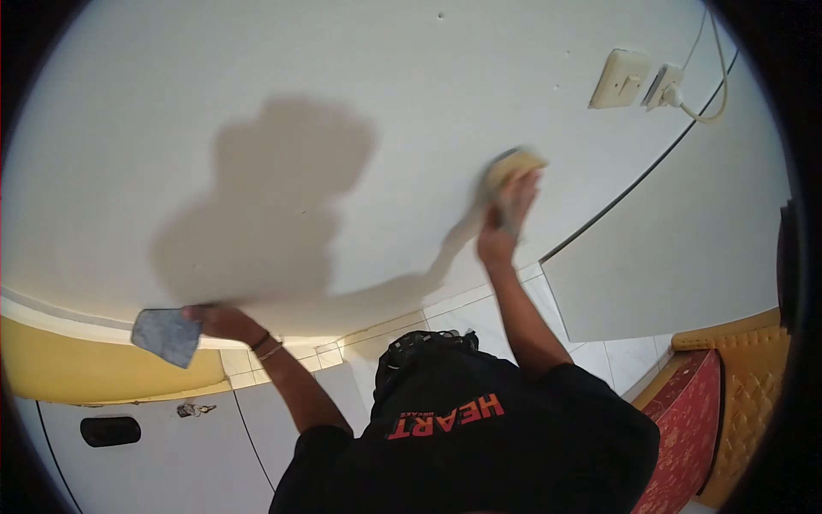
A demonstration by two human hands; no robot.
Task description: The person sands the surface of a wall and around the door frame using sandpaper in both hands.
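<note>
Head view: nearest to me is the black shirt [479, 467], its wearer facing a pale wall [411, 103]. Toward eight o'clock, the left hand [221, 322] has its grip pinched on the edge of a grey sheet [169, 336], which hangs out toward nine o'clock near the wall's foot. The right hand [516, 210] reaches toward two o'clock, its grip clamped over a yellowish pad [512, 164] that seems to rest against the wall; blur hides exactly how the fingers sit. That pad lies at the fingertip end of the grip, its long axis roughly from eight to two, and the right hand is far nearer to it than the left. Between one and two o'clock from the pad, a switch plate [622, 79] and a plug [672, 94] stand out from the wall as obstacles; at four o'clock a pale panel [659, 248] bounds that side. Farther off, tiled floor [612, 364] shows, with red patterned fabric [685, 428] toward four and, toward eight, a yellow panel [103, 364] near some keys [195, 411].
</note>
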